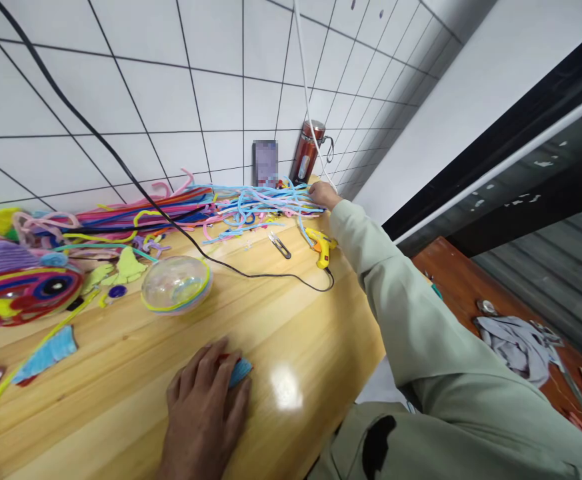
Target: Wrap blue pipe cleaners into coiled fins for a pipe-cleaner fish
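meanwhile right hand [323,195] reaches blue pipe cleaners [255,203], left hand [205,400] presses blue piece [241,371]

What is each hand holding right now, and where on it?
The left hand lies flat on a small blue and red piece, covering most of it. The right hand reaches into the light blue pipe cleaners; whether it grips any cannot be told.

Beside the wooden table [135,373]: a clear dome [177,284], snips [279,245], a yellow glue gun [321,247] with black cord [251,267], a red flask [307,151] against the tiled wall [121,87], grey cloth [518,343] on a side bench [458,277].
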`<action>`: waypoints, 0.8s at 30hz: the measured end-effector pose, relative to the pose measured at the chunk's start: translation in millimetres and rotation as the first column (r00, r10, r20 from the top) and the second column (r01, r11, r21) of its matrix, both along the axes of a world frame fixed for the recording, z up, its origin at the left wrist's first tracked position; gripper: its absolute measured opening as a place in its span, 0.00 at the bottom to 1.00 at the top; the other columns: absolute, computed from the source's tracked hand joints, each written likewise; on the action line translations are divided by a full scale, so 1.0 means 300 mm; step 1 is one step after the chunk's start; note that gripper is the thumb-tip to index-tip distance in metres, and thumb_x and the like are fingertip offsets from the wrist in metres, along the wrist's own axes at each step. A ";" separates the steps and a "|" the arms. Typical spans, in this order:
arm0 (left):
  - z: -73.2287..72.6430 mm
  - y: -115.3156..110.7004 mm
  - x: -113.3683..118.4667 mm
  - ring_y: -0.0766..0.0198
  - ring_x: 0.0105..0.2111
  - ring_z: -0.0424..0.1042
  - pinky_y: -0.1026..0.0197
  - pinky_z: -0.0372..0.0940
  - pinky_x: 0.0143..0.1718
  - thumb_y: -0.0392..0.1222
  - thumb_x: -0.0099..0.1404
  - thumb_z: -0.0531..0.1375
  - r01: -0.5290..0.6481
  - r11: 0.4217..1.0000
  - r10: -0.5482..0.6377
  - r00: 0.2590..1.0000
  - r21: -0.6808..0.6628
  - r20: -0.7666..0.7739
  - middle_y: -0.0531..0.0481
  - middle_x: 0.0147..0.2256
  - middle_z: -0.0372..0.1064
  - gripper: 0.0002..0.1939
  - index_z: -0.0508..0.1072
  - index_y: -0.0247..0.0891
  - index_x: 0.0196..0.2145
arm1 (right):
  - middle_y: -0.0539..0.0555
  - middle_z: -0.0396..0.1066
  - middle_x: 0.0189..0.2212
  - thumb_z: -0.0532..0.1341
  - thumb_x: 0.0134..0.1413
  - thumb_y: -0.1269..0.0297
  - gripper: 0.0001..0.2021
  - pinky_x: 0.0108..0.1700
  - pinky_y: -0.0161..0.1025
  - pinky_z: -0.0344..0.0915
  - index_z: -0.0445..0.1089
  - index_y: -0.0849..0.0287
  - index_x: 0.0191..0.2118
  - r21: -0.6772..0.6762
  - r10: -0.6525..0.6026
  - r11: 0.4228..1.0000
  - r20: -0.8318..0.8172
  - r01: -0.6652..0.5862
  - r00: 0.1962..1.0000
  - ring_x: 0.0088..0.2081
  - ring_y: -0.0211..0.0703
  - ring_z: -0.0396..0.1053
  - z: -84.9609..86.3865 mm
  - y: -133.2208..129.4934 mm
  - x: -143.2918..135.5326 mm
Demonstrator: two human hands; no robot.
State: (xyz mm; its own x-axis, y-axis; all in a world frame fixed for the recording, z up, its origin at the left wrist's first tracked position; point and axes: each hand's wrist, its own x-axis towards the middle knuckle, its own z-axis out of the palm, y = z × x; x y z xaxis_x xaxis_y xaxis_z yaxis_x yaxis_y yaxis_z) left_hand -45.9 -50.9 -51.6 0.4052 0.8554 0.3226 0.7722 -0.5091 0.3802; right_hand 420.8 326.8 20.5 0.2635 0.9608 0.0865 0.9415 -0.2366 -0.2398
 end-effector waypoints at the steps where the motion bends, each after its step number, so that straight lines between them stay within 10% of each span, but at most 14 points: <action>1: -0.003 0.001 -0.004 0.40 0.64 0.74 0.36 0.66 0.61 0.42 0.81 0.58 0.000 1.000 0.000 1.000 -0.006 0.002 0.37 0.64 0.78 0.14 0.79 0.45 0.58 | 0.70 0.86 0.52 0.71 0.61 0.66 0.10 0.66 0.53 0.75 0.87 0.63 0.45 -0.015 -0.018 1.000 0.011 0.018 1.000 0.58 0.65 0.83 -0.008 0.004 -0.005; 8: -0.010 0.013 -0.017 0.40 0.62 0.75 0.38 0.67 0.58 0.44 0.80 0.60 0.028 0.999 -0.028 0.999 0.023 -0.026 0.37 0.64 0.79 0.13 0.81 0.44 0.57 | 0.68 0.82 0.61 0.58 0.70 0.71 0.19 0.66 0.51 0.72 0.82 0.63 0.60 0.043 -0.058 0.998 0.052 0.056 0.997 0.61 0.59 0.78 0.013 -0.032 -0.024; 16: 0.008 0.000 0.004 0.39 0.63 0.73 0.36 0.67 0.60 0.43 0.81 0.58 0.001 1.000 -0.001 1.000 0.009 -0.027 0.35 0.64 0.78 0.14 0.81 0.43 0.56 | 0.65 0.86 0.49 0.55 0.76 0.65 0.19 0.55 0.39 0.71 0.84 0.66 0.50 -0.029 0.011 1.000 0.003 -0.011 1.000 0.51 0.52 0.79 0.035 -0.045 -0.050; 24: 0.009 0.002 0.007 0.39 0.63 0.74 0.37 0.67 0.60 0.43 0.81 0.57 -0.005 1.000 0.006 1.000 0.017 -0.010 0.36 0.63 0.79 0.14 0.81 0.43 0.56 | 0.68 0.80 0.63 0.60 0.71 0.72 0.18 0.63 0.45 0.68 0.81 0.62 0.60 -0.073 -0.070 0.995 0.052 0.074 0.996 0.61 0.57 0.76 0.010 -0.011 -0.098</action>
State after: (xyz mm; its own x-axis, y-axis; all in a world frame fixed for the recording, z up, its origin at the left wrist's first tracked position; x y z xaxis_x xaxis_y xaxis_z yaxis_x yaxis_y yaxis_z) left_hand -43.7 -50.2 -48.9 0.4038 0.8521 0.3330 0.7787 -0.5112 0.3637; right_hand 391.3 323.6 23.5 0.3295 0.9437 0.0302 0.9316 -0.3198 -0.1727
